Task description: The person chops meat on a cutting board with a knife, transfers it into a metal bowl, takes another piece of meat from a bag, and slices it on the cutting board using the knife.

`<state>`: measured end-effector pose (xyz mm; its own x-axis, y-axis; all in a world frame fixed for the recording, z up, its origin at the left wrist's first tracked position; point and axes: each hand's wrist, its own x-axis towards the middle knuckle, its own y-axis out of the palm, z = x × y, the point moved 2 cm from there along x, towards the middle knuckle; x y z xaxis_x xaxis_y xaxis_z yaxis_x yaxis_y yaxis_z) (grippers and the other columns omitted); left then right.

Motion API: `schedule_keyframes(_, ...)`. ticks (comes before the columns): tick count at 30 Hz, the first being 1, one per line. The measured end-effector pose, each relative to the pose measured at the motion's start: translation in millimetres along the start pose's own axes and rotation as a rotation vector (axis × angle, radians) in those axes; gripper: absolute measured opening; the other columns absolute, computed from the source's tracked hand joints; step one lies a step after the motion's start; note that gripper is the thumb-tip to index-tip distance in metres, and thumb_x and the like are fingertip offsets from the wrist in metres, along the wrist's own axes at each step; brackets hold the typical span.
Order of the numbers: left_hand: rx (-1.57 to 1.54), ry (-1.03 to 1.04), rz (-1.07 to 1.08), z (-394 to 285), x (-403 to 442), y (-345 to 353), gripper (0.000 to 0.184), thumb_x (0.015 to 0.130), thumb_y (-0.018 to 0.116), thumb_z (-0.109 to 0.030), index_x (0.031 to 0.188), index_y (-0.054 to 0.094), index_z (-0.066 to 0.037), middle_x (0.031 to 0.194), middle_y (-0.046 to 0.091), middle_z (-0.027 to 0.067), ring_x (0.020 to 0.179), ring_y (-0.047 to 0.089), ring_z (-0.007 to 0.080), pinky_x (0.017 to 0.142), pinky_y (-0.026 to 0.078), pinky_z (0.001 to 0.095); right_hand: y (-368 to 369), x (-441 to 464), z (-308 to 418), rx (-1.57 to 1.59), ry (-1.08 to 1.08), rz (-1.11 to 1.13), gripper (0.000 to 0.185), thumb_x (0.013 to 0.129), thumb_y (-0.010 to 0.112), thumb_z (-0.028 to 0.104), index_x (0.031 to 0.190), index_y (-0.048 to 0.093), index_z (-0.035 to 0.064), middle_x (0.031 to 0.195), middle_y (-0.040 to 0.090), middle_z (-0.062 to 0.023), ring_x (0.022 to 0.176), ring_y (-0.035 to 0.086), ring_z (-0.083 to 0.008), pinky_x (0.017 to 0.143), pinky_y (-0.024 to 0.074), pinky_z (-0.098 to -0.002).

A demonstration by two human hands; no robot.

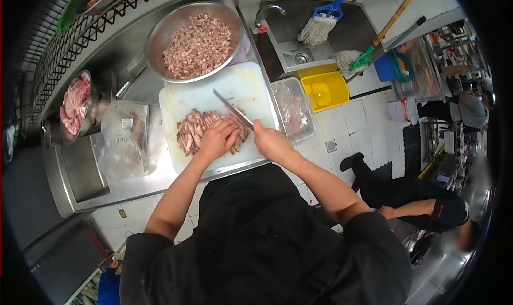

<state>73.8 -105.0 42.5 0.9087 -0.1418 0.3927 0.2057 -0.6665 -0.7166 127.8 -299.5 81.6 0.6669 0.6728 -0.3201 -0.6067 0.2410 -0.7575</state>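
My right hand (271, 141) is closed round the handle of a knife (231, 107), whose blade points up and to the left over the white cutting board (251, 83). Under my left hand (218, 138) lies a pile of meat strips (188, 131); the fingers are curled together and press on the meat beside the blade. Behind the board, a large steel bowl (155, 51) is heaped with chopped meat (197, 46).
Left of the board lies a clear plastic bag (124, 142), with a second bowl of meat (76, 103) beyond it. Another knife (130, 81) rests near the large bowl. A clear tub (291, 110) and yellow mop bucket (324, 90) stand right. Other people are at right.
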Motion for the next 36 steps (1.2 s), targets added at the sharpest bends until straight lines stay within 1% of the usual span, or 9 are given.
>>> schedule_keyframes(7, 0.125, -0.013, 0.024, 9.9, -10.5, -33.0, 0.02, 0.088, 0.07, -0.014, 0.106, 0.073, -0.004, 0.109, 0.071, 0.0105, 0.111, 0.064, 0.0311, 0.1, 0.049, 0.0463, 35.3, -7.6, -23.3, -0.014, 0.045, -0.108, 0.019, 0.097, 0.048, 0.013, 0.111, 0.042, 0.0004, 0.072, 0.066, -0.0262, 0.07, 0.066, -0.0497, 0.063, 0.0499, -0.0604)
schedule_keyframes(11, 0.145, 0.032, 0.194, 22.1, -24.9, -27.7, 0.034, 0.09, 0.069, -0.023, 0.121, 0.071, -0.009, 0.124, 0.067, 0.0086, 0.119, 0.059, 0.0303, 0.1, 0.048, 0.0447, 37.1, -21.9, -31.6, -0.001, 0.021, -0.098, 0.017, 0.095, 0.045, 0.012, 0.109, 0.043, 0.0022, 0.081, 0.069, -0.0255, 0.074, 0.067, -0.0486, 0.065, 0.0509, -0.0607)
schedule_keyframes(15, 0.194, 0.008, 0.155, -5.6, -28.2, -19.1, 0.037, 0.089, 0.07, -0.023, 0.124, 0.07, -0.01, 0.124, 0.067, 0.0065, 0.118, 0.059, 0.0296, 0.1, 0.048, 0.0437, 23.5, -27.0, -44.4, -0.045, -0.023, -0.082, 0.017, 0.095, 0.046, 0.012, 0.109, 0.043, 0.0027, 0.08, 0.069, -0.0261, 0.075, 0.067, -0.0488, 0.066, 0.0512, -0.0608)
schedule_keyframes(19, 0.209, -0.08, 0.1, -8.3, -25.0, -12.8, 0.033, 0.088, 0.07, -0.019, 0.119, 0.071, -0.009, 0.123, 0.067, 0.009, 0.119, 0.059, 0.0303, 0.098, 0.048, 0.0451, 7.5, -24.1, -28.7, -0.097, 0.022, 0.037, 0.018, 0.094, 0.047, 0.011, 0.11, 0.043, 0.0025, 0.08, 0.069, -0.0264, 0.075, 0.068, -0.0476, 0.067, 0.0529, -0.0594)
schedule_keyframes(21, 0.203, 0.054, 0.101, -9.5, -23.9, -7.7, 0.032, 0.088, 0.071, -0.024, 0.117, 0.072, -0.011, 0.121, 0.067, 0.0053, 0.114, 0.06, 0.0274, 0.097, 0.049, 0.0416, 0.8, -29.5, -12.7, -0.133, 0.031, 0.07, 0.019, 0.094, 0.047, 0.01, 0.11, 0.043, 0.0023, 0.08, 0.07, -0.026, 0.075, 0.069, -0.0467, 0.067, 0.0536, -0.0583)
schedule_keyframes(27, 0.194, 0.04, 0.08, -10.9, -22.7, 7.3, 0.025, 0.086, 0.073, -0.023, 0.107, 0.074, -0.009, 0.114, 0.069, 0.0046, 0.104, 0.063, 0.0234, 0.093, 0.05, 0.0381, -24.9, -58.5, 27.3, -0.277, 0.06, 0.14, 0.021, 0.093, 0.048, 0.006, 0.113, 0.045, 0.0007, 0.082, 0.071, -0.0239, 0.077, 0.072, -0.042, 0.066, 0.0568, -0.053)
schedule_keyframes(29, 0.189, 0.054, 0.069, -9.3, -21.9, 9.3, 0.025, 0.086, 0.073, -0.023, 0.105, 0.074, -0.008, 0.112, 0.069, 0.0048, 0.103, 0.063, 0.0236, 0.093, 0.051, 0.038, -22.4, -64.2, 26.9, -0.275, 0.176, 0.221, 0.019, 0.092, 0.049, 0.006, 0.111, 0.044, 0.0014, 0.08, 0.071, -0.0242, 0.075, 0.072, -0.0425, 0.067, 0.0565, -0.0533)
schedule_keyframes(32, 0.163, 0.027, 0.059, -7.8, -23.4, 9.9, 0.024, 0.085, 0.074, -0.022, 0.103, 0.075, -0.007, 0.108, 0.07, 0.0052, 0.102, 0.064, 0.024, 0.092, 0.051, 0.0383, 12.7, -33.8, 7.5, -0.258, 0.028, 0.059, 0.019, 0.093, 0.047, 0.005, 0.112, 0.046, -0.0005, 0.085, 0.072, -0.024, 0.079, 0.073, -0.0415, 0.068, 0.0582, -0.0514)
schedule_keyframes(36, 0.121, 0.044, -0.007, -7.0, -16.9, 6.4, 0.022, 0.083, 0.075, -0.02, 0.1, 0.074, -0.006, 0.103, 0.071, 0.0057, 0.099, 0.065, 0.0245, 0.091, 0.051, 0.0385, 8.6, -14.0, 8.1, -0.27, 0.053, 0.106, 0.017, 0.094, 0.047, 0.005, 0.11, 0.046, -0.0005, 0.087, 0.072, -0.0256, 0.08, 0.073, -0.0422, 0.069, 0.0577, -0.0524)
